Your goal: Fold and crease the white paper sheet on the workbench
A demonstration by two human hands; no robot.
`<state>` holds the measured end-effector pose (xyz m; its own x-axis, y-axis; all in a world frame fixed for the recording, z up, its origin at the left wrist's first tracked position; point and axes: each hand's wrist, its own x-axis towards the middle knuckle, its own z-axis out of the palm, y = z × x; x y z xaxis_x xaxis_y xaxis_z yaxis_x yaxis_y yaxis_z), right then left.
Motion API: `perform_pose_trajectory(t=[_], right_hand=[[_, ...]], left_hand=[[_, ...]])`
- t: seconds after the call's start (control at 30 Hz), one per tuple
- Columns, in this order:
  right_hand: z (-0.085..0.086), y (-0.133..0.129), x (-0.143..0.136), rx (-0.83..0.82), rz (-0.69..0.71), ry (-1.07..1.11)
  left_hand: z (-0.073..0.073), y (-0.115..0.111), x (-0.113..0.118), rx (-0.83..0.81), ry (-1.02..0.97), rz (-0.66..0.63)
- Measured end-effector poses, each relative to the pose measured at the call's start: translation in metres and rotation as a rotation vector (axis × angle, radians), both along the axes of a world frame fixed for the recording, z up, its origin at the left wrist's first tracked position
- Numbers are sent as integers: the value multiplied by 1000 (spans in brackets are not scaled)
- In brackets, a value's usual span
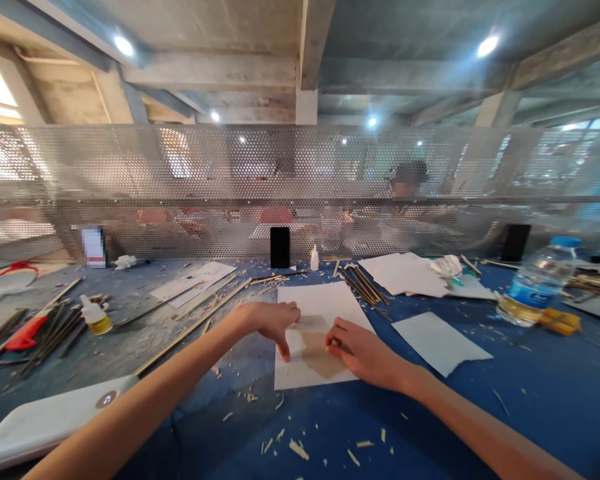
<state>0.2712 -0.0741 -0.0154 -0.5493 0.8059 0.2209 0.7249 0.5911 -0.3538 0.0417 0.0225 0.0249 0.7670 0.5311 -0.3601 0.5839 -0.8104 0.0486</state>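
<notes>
A white sheet of paper (315, 300) lies on the blue table in front of me, with both hands over it. My left hand (275, 323) is at the sheet's left side, thumb stretched toward me and apart from the fingers, which point forward. My right hand (357, 350) is over the right part of the sheet, fingers curled in and their tips pressed together. Whether a small thing is in that pinch is too blurred to tell. Between the hands is a brownish patch (316, 350) on the paper; I cannot tell whether it is shadow or a thin piece.
Thin sticks (365, 283), a small white bottle (314, 257) and a black phone (280, 247) are behind the sheet. Right are torn paper (443, 343) and a water bottle (537, 283). Left are a glue bottle (96, 316), red-handled tool (26, 333) and white device (55, 417). Mesh (205, 173) borders the table.
</notes>
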Motion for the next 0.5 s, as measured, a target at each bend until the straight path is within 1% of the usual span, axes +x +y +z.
perform_pose_trajectory(t=[0.1,0.27,0.43,0.5], right_hand=[[-1,-2,-3,-35,31,8],[-5,4,3,56,-26,13],[-2,2,2,-51,37,35],[-1,2,1,-43,25,19]], left_hand=[[-1,1,1,-6,10,-5],[2,-1,1,5,24,-14],[6,-4,2,3,37,-6],[7,-5,3,3,38,-1]])
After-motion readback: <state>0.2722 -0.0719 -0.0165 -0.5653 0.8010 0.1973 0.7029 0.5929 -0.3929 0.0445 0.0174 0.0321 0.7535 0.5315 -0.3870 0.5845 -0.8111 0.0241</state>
